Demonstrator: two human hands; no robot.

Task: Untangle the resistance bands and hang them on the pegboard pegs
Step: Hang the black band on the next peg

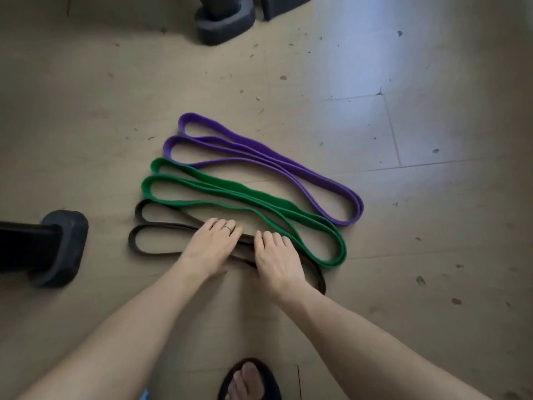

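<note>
Black strap of my sandal (250, 379) shows at 6 o'clock, toes out, on the tan floor (432, 255). Ahead of it my 2 bare forearms reach forward side by side. My left hand (212, 246), with a ring on 1 finger, lies palm down on the black band (138, 244), fingers bent over its middle strands. My right hand (274, 255) sits just beside it at 3 o'clock, palm down on the same band, fingers curled over the strands; I cannot tell whether either hand truly pinches the rubber or only presses it flat. That band is folded into 2 loops pointing to 9 o'clock, its far end curving out past my right wrist. Beyond it at 12 o'clock lies the green band (245, 194), folded the same way, and beyond that the purple band (259, 151), touching the green near their left loops. A dark rubber foot (63, 243) stands at 9 o'clock, another dark base (225, 24) far off at 12 o'clock.
</note>
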